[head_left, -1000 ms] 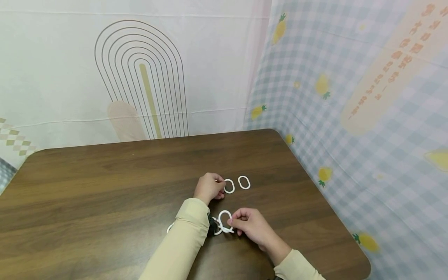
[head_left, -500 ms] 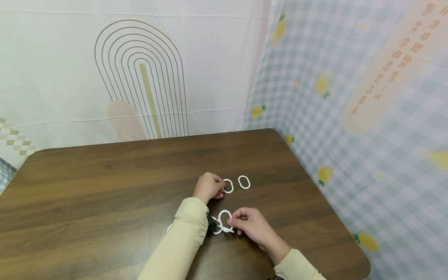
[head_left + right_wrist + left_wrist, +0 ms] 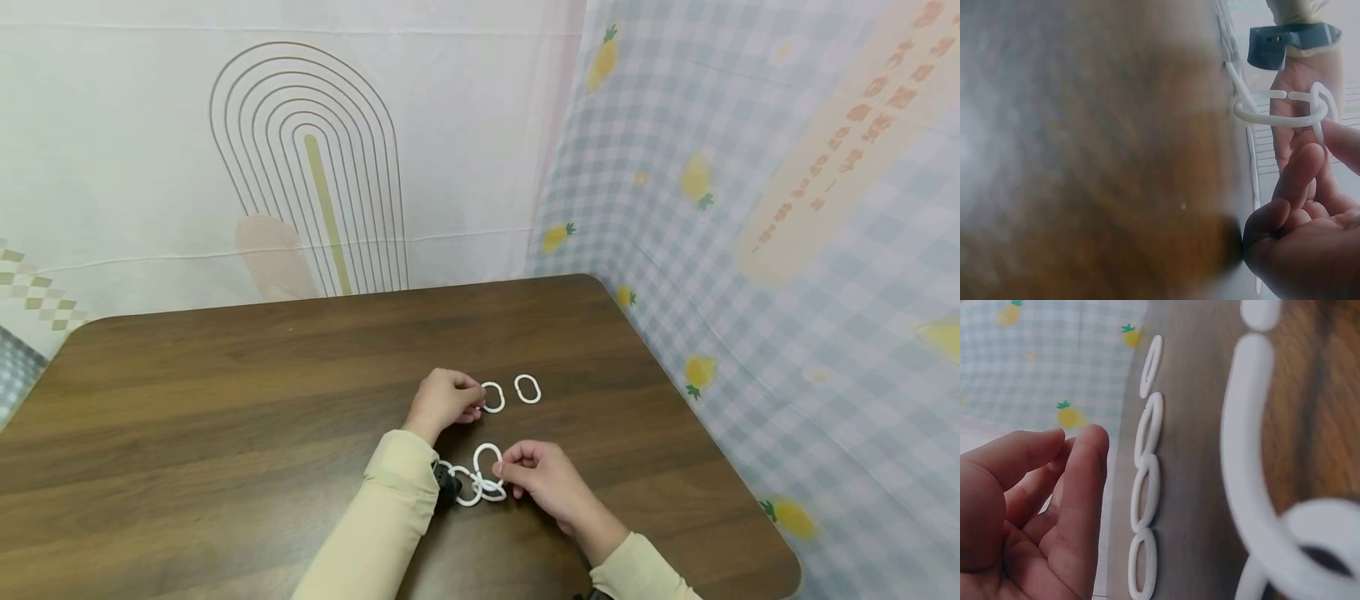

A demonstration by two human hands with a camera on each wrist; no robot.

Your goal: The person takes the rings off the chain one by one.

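Note:
In the head view my right hand pinches a white oval split ring between thumb and fingertips. It is hooked into a short chain of similar rings. In the right wrist view, a ring with a gap hangs linked through the pinched ring. My left hand is farther forward, its fingertips overlapping the edge of a loose ring in the head view. In the left wrist view that hand has bent fingers, with nothing between them, above a row of several flat rings.
Another loose ring lies at the right of the row. The brown wooden table has a printed cloth behind it and a checked cloth along its right side. A black wrist strap overlaps the chain's left end.
The view has shifted slightly. My left forearm has moved a little left, uncovering more of the chain, whose rings lie differently. The right hand keeps its pinch on the ring.

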